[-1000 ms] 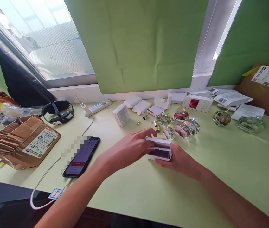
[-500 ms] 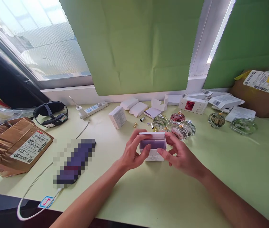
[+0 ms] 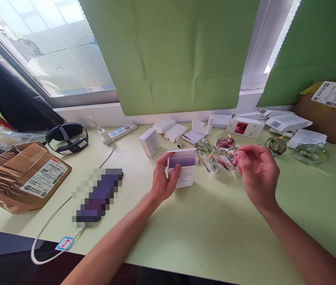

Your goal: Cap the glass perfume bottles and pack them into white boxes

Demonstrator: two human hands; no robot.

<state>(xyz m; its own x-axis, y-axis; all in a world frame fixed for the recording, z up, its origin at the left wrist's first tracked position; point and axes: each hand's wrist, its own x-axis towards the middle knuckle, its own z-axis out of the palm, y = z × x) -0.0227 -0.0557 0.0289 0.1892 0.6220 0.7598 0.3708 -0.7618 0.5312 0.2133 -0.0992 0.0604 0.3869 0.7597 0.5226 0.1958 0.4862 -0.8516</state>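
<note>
While the person's left hand grips a white box, with the thumb on its near face and the fingers around its left side, the top is open and shows a purplish inside. This box is over the pale green table, in front of the person; whether its bottom touches the surface, one cannot tell. The right hand is well apart from it, with the fingers bent toward the thumb, and it cannot be told if something is pinched there. Near those fingertips is a pinkish glass bottle, and behind it a red bottle. Farther to the left stands a small closed carton. A power strip lies behind this carton, and nearer the person is a phone, blurred by pixels. At the left edge there is a brown cardboard box.
</note>
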